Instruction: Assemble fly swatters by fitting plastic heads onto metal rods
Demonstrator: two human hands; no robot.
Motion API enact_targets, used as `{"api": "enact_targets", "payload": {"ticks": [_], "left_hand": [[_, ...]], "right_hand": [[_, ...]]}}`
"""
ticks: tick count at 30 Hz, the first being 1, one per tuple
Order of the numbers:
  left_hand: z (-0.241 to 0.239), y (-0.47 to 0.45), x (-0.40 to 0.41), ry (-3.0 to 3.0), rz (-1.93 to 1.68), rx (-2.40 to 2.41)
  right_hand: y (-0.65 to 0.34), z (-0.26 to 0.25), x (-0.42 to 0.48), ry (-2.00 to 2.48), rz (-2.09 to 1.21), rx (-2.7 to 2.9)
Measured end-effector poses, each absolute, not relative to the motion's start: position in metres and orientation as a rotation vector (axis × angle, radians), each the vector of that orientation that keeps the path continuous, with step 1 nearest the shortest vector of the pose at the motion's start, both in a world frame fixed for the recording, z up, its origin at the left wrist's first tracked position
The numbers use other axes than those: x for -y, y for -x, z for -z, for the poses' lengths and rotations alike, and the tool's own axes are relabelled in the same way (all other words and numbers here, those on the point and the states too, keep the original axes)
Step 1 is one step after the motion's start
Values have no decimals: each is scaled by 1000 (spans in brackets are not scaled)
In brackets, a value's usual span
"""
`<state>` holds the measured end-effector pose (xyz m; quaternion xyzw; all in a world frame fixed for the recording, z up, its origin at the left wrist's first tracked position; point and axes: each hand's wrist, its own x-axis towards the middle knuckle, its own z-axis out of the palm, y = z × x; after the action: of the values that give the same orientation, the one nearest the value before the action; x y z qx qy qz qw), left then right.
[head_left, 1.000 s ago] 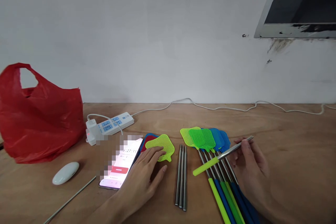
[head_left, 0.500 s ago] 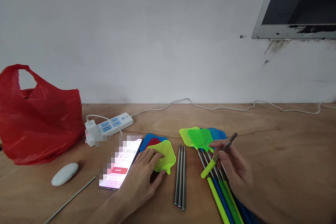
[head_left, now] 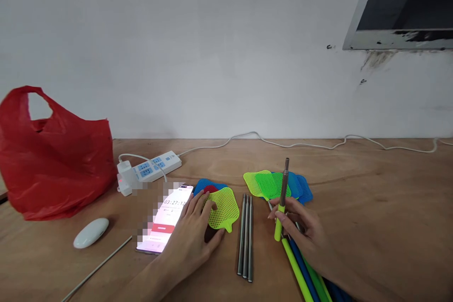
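My right hand (head_left: 304, 229) pinches a telescopic fly swatter handle (head_left: 279, 226) with a yellow-green grip and a collapsed metal rod pointing up, nearly upright. No swatter head shows on its top end. Below that hand lie several fly swatters with coloured grips (head_left: 296, 269), partly hidden by it; their yellow, green and blue mesh heads (head_left: 273, 185) fan out beyond. My left hand (head_left: 191, 236) rests, fingers apart, on a small pile of loose swatter heads. On top is a yellow-green head (head_left: 226, 210), with red and blue ones (head_left: 203, 183) partly covered beneath.
Several bare metal rods (head_left: 245, 240) lie side by side between my hands. Left of them are a lit phone (head_left: 166, 217), a white power strip (head_left: 166, 165) with its cord, a white mouse-shaped object (head_left: 91, 233), a thin stick (head_left: 97, 269) and a red plastic bag (head_left: 60, 165).
The handle in my right hand has turned from a rightward lean to nearly upright, and that hand has shifted slightly. My left hand stays on the pile of heads.
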<state>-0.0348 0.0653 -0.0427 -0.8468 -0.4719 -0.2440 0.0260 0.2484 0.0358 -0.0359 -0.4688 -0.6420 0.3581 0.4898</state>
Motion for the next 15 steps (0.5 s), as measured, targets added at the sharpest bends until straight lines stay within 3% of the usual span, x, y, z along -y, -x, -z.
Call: {"api": "enact_targets", "payload": {"ticks": [15], "left_hand": [[19,30,-65,2639,815,1639]], "right_hand": [[-250,26,-39,1104,-994,1344]]}}
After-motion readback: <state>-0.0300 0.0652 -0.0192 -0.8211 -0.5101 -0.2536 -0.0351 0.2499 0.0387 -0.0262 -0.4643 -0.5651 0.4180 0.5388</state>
